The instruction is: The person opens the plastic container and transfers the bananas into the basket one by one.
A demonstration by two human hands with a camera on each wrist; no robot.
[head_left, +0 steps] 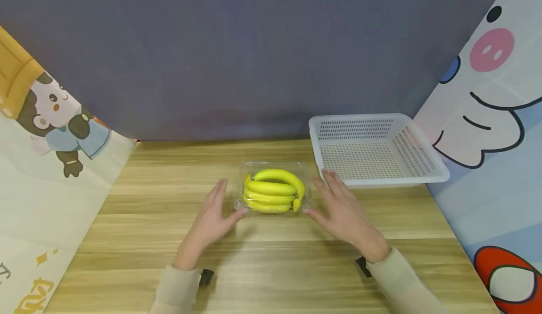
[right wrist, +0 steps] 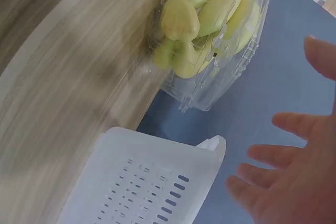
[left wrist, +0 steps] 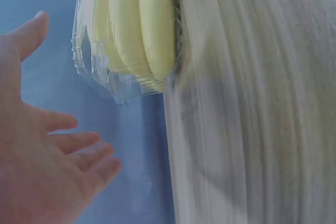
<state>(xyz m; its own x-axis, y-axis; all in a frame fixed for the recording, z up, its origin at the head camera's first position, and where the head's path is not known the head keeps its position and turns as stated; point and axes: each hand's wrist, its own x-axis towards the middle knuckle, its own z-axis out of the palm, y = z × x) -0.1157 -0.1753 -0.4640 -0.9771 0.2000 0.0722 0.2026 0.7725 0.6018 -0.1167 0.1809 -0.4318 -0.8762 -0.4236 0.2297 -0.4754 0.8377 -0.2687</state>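
A clear plastic clamshell box (head_left: 271, 164) sits on the wooden table with several yellow bananas (head_left: 271, 188) inside, its lid down over them. To its left is my left hand (head_left: 213, 217), fingers spread and thumb pointing toward the box's near corner. My right hand (head_left: 343, 210) is on the other side, likewise spread, its thumb close by the near right corner. Both wrist views show a gap between the fingers and the box, and neither hand holds anything. The bananas (left wrist: 142, 24) show through the plastic in the left wrist view.
A white perforated basket (head_left: 381, 181) stands at the back right of the wooden table (head_left: 271, 267), close behind my right fingertips. A dark grey panel (head_left: 220, 60) rises along the back edge. Cartoon-printed walls (head_left: 55, 201) flank the table on both sides.
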